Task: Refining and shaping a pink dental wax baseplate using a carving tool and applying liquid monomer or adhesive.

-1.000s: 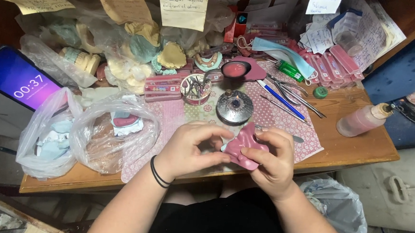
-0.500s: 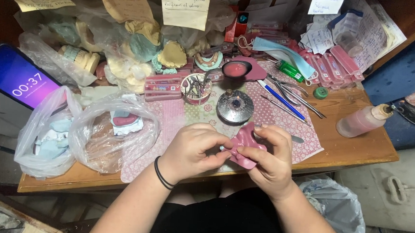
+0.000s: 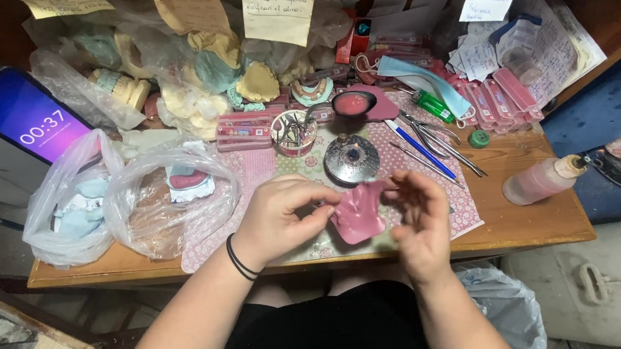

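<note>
While the wooden desk (image 3: 530,224) carries everything and shows bare only along its front and right edges, a pink patterned mat (image 3: 459,205) covers its middle under the hands. At the far left a phone (image 3: 23,115) with a purple lit screen leans by two clear plastic bags (image 3: 144,200) holding pale and pink pieces. Behind them lie more bags with cream and green dental casts (image 3: 259,81), and paper notes (image 3: 276,7) hang from the shelf above. At the right edge lies a squeeze bottle (image 3: 543,180) of pink liquid, on its side, well apart from the hands. Near the middle stand a round metal burner (image 3: 352,159), just beyond the hands, and a small cup of tools (image 3: 294,132) to its left. A blue pen (image 3: 420,149) and metal pliers (image 3: 435,137) lie to the burner's right, with a small green cap (image 3: 478,139) beyond them. Over the mat's front edge the left hand (image 3: 279,219) is curled, its thumb and fingers pinching the left rim of a soft pink wax sheet (image 3: 360,213), bent into a shallow trough. The right hand (image 3: 419,221) is half open, its fingertips (image 3: 396,183) touching the sheet's upper right corner, the other fingers spread loose beside it; it is blurred.
</note>
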